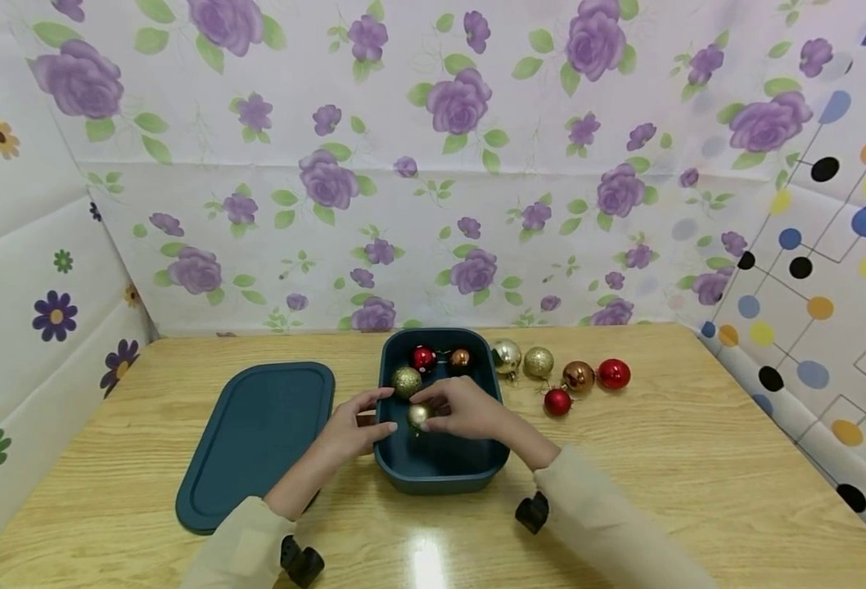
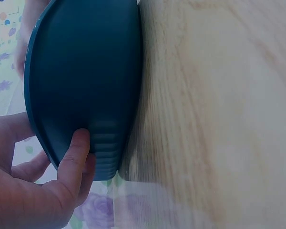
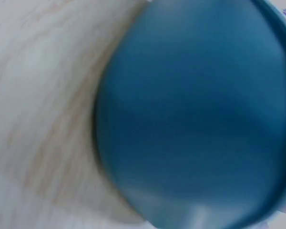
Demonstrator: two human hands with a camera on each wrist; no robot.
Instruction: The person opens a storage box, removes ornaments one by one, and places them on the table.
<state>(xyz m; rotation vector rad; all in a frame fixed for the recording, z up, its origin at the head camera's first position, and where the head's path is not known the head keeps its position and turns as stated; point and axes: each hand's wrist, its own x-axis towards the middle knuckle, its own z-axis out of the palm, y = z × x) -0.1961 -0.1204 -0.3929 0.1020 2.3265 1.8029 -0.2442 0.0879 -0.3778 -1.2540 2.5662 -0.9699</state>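
A dark teal box (image 1: pixel 444 484) stands on the table. My left hand (image 1: pixel 346 427) grips its left side wall, with fingertips pressed on the outside in the left wrist view. Inside the box, my right hand (image 1: pixel 470 409) pinches a shiny gold bauble (image 1: pixel 418 414) near the left wall. Behind it lie a glittery gold bauble (image 1: pixel 407 382), a red bauble with light spots (image 1: pixel 423 358) and a copper bauble (image 1: pixel 460 360). In the right wrist view the box's outer wall (image 3: pixel 190 119) fills most of the picture and the right hand is almost wholly hidden.
A teal lid (image 1: pixel 259 433) lies flat left of the box. Right of the box are a pale gold bauble (image 1: pixel 507 357), a glittery gold one (image 1: pixel 538 361), a copper one (image 1: pixel 579 376), a large red one (image 1: pixel 614 374) and a small red one (image 1: pixel 557 401). Patterned cloth surrounds the table.
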